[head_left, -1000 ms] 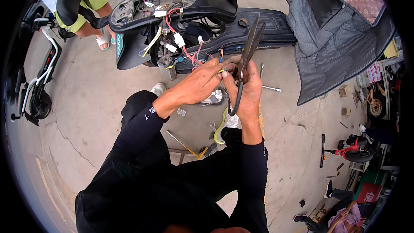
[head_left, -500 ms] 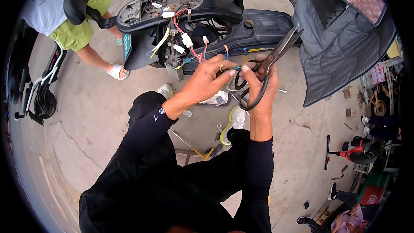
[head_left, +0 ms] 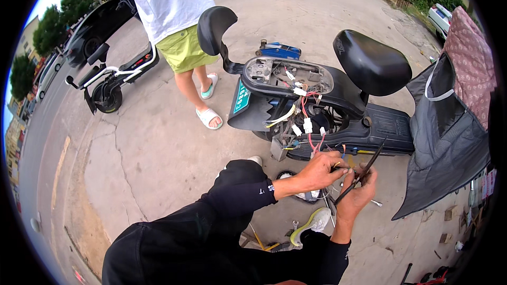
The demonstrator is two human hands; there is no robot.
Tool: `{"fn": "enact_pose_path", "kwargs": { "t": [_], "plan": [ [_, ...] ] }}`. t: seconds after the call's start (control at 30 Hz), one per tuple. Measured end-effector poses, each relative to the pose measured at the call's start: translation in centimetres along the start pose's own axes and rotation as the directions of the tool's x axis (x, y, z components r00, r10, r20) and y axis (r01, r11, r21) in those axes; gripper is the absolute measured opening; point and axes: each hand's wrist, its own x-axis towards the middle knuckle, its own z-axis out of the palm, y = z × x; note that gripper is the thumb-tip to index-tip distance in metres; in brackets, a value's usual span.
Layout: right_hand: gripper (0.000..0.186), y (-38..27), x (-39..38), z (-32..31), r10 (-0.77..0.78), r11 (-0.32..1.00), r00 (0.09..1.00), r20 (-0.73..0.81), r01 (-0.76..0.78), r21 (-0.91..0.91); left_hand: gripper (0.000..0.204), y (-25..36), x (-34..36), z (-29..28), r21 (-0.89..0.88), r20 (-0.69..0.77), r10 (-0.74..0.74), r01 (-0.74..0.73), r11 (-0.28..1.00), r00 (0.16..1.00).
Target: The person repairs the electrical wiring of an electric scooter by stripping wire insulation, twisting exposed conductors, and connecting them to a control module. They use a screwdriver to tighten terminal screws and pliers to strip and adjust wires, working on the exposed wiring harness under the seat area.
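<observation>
My left hand (head_left: 320,173) pinches a thin wire (head_left: 338,167), which runs toward my right hand (head_left: 355,192). My right hand holds long dark scissors (head_left: 373,159), its thumb close to the left fingertips; the blades point up and away. Just beyond both hands a black electric scooter (head_left: 385,125) stands with its battery or controller compartment (head_left: 264,74) uncovered. Red, yellow and other wires with white connectors (head_left: 307,125) hang from it. An opened component (head_left: 307,196) lies on the ground below my hands, partly hidden by them.
Someone in lime shorts (head_left: 177,53) stands left of the scooter. A blue jack (head_left: 280,50) sits behind it, a grey quilted apron (head_left: 433,179) hangs at its right. A white-framed scooter (head_left: 113,89), parked cars (head_left: 92,26) and small tools (head_left: 376,202) are around.
My view has tilted up, bringing the street and standing person into view, so scooter and hands sit lower. The scissors have shifted within my right hand, remaining close to my left fingertips.
</observation>
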Motion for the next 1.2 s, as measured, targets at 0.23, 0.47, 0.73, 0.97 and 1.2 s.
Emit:
{"fn": "enact_pose_path", "kwargs": {
  "t": [0.23,0.47,0.73,0.97,1.2],
  "plan": [
    [0.026,0.2,-0.1,0.5,0.086,0.982,0.994,-0.069,-0.073,0.171,0.016,1.9,0.1,-0.6,-0.055,0.002,-0.174,0.174,0.983,0.985],
    [0.037,1.5,-0.1,-1.9,0.195,0.98,0.964,0.182,-0.201,0.012,0.016,1.0,0.3,-1.8,-0.394,0.024,-0.324,0.306,0.867,0.946],
    [0.04,2.6,-1.6,-2.2,-0.018,0.949,0.973,0.23,0.089,-0.303,0.016,0.7,0.4,-1.7,-0.429,0.006,-0.342,0.311,0.848,0.94],
    [0.052,2.0,-1.7,-2.1,-0.079,0.879,0.966,0.247,0.185,-0.44,0.016,0.1,0.2,-1.3,-0.393,-0.007,-0.269,0.245,0.886,0.963],
    [0.059,0.9,-2.0,-1.8,-0.023,0.867,0.965,0.263,0.15,-0.474,0.014,-0.5,0.0,-0.5,-0.274,-0.105,-0.153,0.119,0.954,0.983]
  ]
}}
